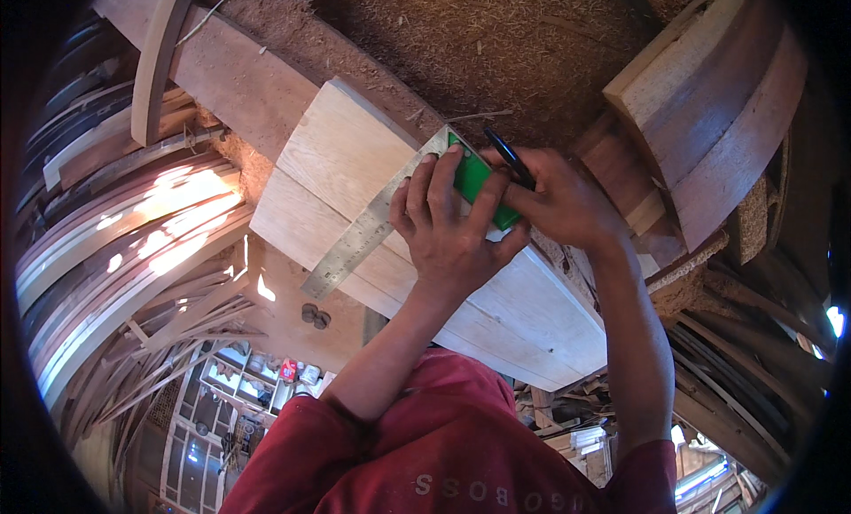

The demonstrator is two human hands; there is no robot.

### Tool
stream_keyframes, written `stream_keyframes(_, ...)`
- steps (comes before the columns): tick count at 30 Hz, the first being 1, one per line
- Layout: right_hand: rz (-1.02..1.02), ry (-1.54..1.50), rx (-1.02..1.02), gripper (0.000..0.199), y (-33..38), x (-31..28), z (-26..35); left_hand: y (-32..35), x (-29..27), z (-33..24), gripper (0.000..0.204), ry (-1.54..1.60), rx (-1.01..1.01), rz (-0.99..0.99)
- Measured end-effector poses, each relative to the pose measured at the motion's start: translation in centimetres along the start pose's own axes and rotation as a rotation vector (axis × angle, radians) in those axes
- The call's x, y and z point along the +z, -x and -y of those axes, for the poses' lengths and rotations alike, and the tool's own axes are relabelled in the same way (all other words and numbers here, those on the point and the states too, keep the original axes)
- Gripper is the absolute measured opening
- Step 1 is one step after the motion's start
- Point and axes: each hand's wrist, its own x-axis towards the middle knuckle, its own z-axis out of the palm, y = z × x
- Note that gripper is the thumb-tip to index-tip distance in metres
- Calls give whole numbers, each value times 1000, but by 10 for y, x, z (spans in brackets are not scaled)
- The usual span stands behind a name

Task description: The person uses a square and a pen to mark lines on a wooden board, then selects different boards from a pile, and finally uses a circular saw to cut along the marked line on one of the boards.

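Near the middle of the view, on a pale wooden panel (341, 141) of joined planks: a try square (355, 245) with a steel blade and a green stock (471, 166). Lies flat, blade slanting from upper right to lower left, across the panel's long axis; stock set along the panel's upper-right edge.

Directly over the square, and the nearer of the two hands: the left hand (452, 226), fingers spread and pressing down on blade and stock, thumb by the stock's lower end. Beyond these fingers, a long bare stretch of blade, pointing away to the lower left.

Just beside, on the stock side: the right hand (567, 195), pinching a slim black pen (508, 155) between thumb and fingers, close to the stock and well apart from the blade's far end. Cannot tell the pen's writing end from its back end, nor any contact between pen and wood.

Farther out, a long reddish-brown plank (230, 79) toward the upper left, then thick sawdust (443, 35) at the top. Just below the blade's far end, two dark round pieces (315, 316). At upper right, a broad curved wooden piece (718, 97); at far left, stacked curved strips (133, 248), patched with sunlight. At the lower edge, a maroon shirt (434, 425).
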Motion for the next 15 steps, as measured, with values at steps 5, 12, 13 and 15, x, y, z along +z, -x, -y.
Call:
stream_keyframes(5, -23, 30, -97, 40, 0, -1, 0, -1, 1, -2, 54, -3, -4, 0)
stream_keyframes(12, -175, 247, -66, 31, 22, 4, 26, 1, 1, -4, 57, -21, -27, -10)
stream_keyframes(13, -304, 285, -169, 30, 28, 5, 43, 2, 1, -3, 53, -8, -37, -20)
stream_keyframes(15, -422, 330, -285, 30, 36, 9, 73, 2, 0, -3, 49, 1, -59, -44)
